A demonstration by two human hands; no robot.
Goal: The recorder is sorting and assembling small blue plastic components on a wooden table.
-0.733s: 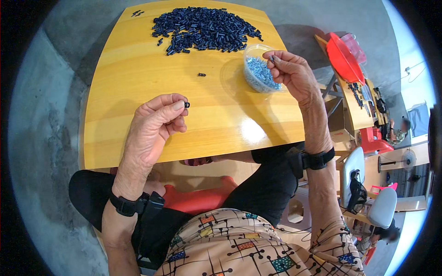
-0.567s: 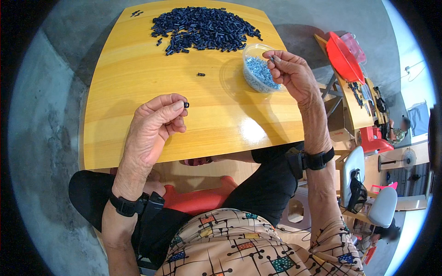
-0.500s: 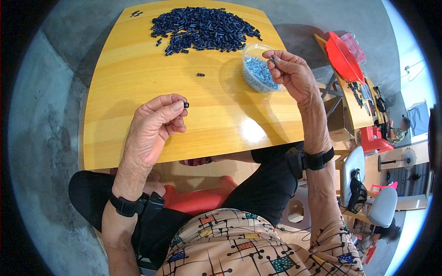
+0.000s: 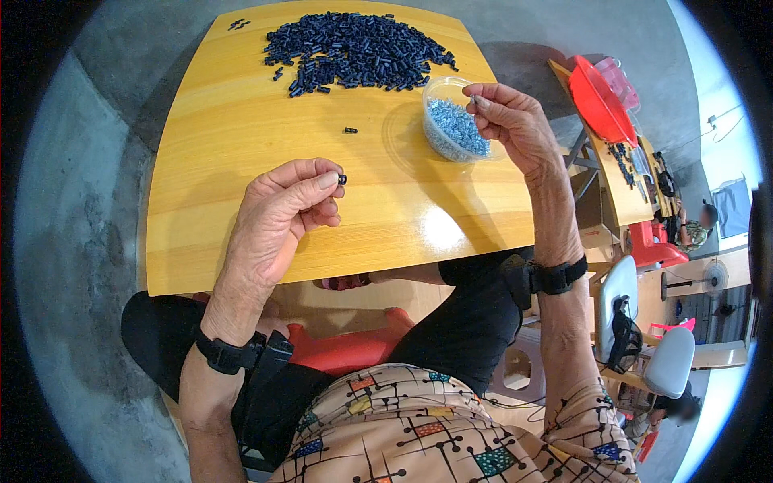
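Observation:
My left hand (image 4: 282, 209) is closed over the table, pinching a small black cylindrical piece (image 4: 342, 179) between thumb and forefinger; its ringed end sticks out. My right hand (image 4: 519, 129) is held up beside the rim of a clear round tub (image 4: 427, 133), pinching a tiny metal piece (image 4: 475, 101) whose exact kind is too small to make out. Inside the tub lie many small shiny silver-blue metal pieces (image 4: 452, 125). One loose black cylindrical piece (image 4: 351, 130) lies on the table between the hands and a large pile of black cylindrical pieces (image 4: 354, 52).
The yellow wooden table (image 4: 209, 161) has a few black bits (image 4: 238, 24) at its far left corner. To the right, a second table holds a red basin (image 4: 600, 101) and more black parts. A red stool (image 4: 346, 342) is under me. Grey chairs (image 4: 670, 362) stand at right.
My left hand has moved slightly right with the black cylindrical piece. My right hand, still pinching the tiny metal piece, has shifted only a little beside the tub.

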